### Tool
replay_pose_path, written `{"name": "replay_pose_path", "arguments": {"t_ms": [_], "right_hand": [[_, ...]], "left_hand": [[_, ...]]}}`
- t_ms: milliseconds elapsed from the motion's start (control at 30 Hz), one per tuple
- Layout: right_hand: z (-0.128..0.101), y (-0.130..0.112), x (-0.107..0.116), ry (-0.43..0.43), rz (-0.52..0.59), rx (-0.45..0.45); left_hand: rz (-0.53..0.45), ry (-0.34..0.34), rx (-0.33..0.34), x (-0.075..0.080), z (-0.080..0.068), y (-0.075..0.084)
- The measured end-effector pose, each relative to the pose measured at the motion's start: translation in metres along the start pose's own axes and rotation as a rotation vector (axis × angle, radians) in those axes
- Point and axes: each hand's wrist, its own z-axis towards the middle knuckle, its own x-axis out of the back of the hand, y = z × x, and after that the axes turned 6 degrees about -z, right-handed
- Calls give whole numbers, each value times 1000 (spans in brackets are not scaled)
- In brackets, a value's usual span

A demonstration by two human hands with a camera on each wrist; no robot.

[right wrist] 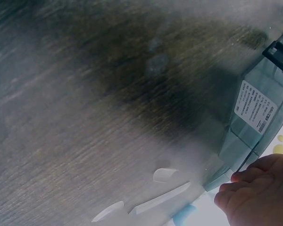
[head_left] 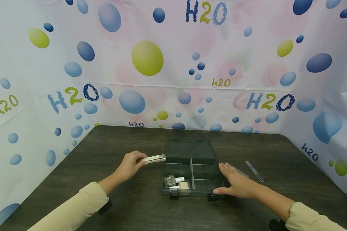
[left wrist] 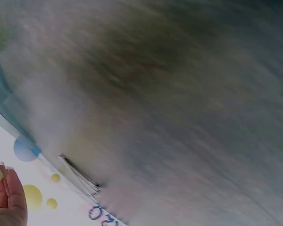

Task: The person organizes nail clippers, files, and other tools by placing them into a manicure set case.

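Observation:
My left hand [head_left: 132, 164] pinches a pale nail clipper [head_left: 154, 158] between thumb and fingers, its tip at the left edge of a dark see-through organizer box [head_left: 206, 184]. In the left wrist view the same hand [left wrist: 8, 195] shows only at the lower left. The box stands with its lid [head_left: 190, 148] tipped back. Its front left compartment holds a glittery nail polish bottle [head_left: 170, 180] and a beige one [head_left: 184, 187], both with white caps. My right hand [head_left: 238, 182] rests against the box's right side, fingers extended and thumb near the front latch.
A slim nail file [head_left: 254, 171] lies on the dark wooden table [head_left: 127, 205] right of the box. A flat pale item [head_left: 237, 169] lies partly hidden behind my right hand. Two black latches [head_left: 174, 194] stick out at the box's front. A printed curtain [head_left: 167, 106] hangs behind.

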Motion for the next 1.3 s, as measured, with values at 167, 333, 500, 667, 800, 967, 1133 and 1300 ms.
{"name": "replay_pose_path", "arguments": {"t_ms": [167, 333, 500, 667, 800, 967, 1133, 1300], "right_hand": [[0, 0, 0, -6, 3, -4], [0, 0, 0, -10, 6, -10], [-1, 1, 0, -13, 9, -6], [-1, 3, 0, -10, 9, -4], [0, 3, -1, -6, 7, -2], [0, 3, -2, -6, 9, 0], [0, 2, -2, -5, 10, 0], [0, 3, -1, -7, 15, 11]], "left_hand": [[-29, -6, 4, -6, 6, 10], [-34, -18, -3, -13, 12, 18], [-55, -58, -31, -21, 20, 28], [-55, -116, -36, -31, 29, 37], [-49, -138, -49, -40, 36, 41], [0, -174, -79, -51, 44, 45], [106, -231, -132, -57, 50, 47], [177, -261, -157, -59, 55, 50]]}}
